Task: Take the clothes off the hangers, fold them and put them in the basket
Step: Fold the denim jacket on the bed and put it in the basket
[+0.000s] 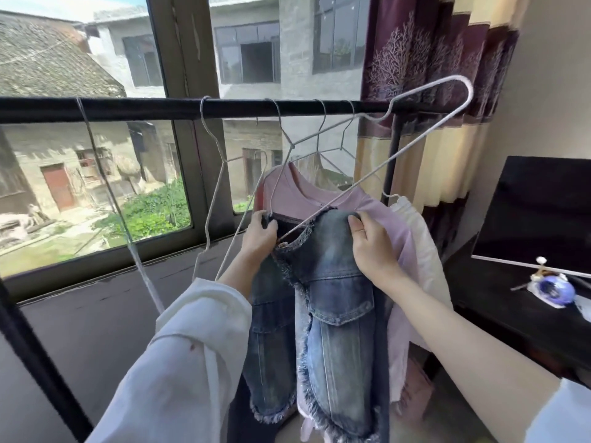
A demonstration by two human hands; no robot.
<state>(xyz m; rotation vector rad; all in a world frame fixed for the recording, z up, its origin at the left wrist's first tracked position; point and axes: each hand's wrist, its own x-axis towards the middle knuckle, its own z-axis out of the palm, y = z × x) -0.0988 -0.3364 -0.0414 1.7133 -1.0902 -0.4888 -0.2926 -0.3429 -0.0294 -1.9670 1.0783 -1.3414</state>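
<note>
Two hands: left hand (260, 233) and right hand (372, 247) each pinch a frayed shoulder edge of the denim vest (323, 302).
Vest: before the rail (160, 109), wire hanger (415, 123) tilted free above it.
Room: open left of the vest.

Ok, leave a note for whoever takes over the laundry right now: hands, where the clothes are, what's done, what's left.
Left hand: grip on the left shoulder of the denim vest.
Right hand: grip on the vest's right shoulder.
The vest's white wire hanger is tilted up, partly slid out of the neck, its hook off the black rail.
On the rail: a pink top on its hanger, a white garment behind it, empty hangers.
Done: vest nearly free.
Left: pull the hanger out, fold the vest, then the rest. Basket not in view.
</note>
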